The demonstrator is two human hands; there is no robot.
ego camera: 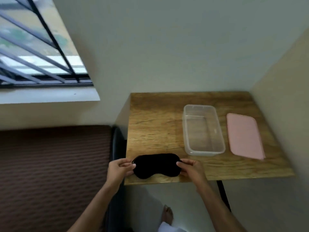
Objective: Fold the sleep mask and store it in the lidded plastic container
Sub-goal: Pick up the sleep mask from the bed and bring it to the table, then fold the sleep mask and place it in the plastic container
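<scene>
A black sleep mask [157, 165] lies spread flat near the front left edge of the wooden table [155, 128]. My left hand [119, 169] pinches its left end and my right hand [192, 169] pinches its right end. Behind it to the right stands a clear plastic container [203, 153], uncovered and with nothing inside. Its pink lid [245, 135] lies flat on the table to the right of the container.
The table sits in a corner, with walls behind and to the right. A dark brown ribbed cushion [53, 173] is to the left. A barred window [36, 47] is at the upper left. My bare foot [168, 216] shows on the floor below the table.
</scene>
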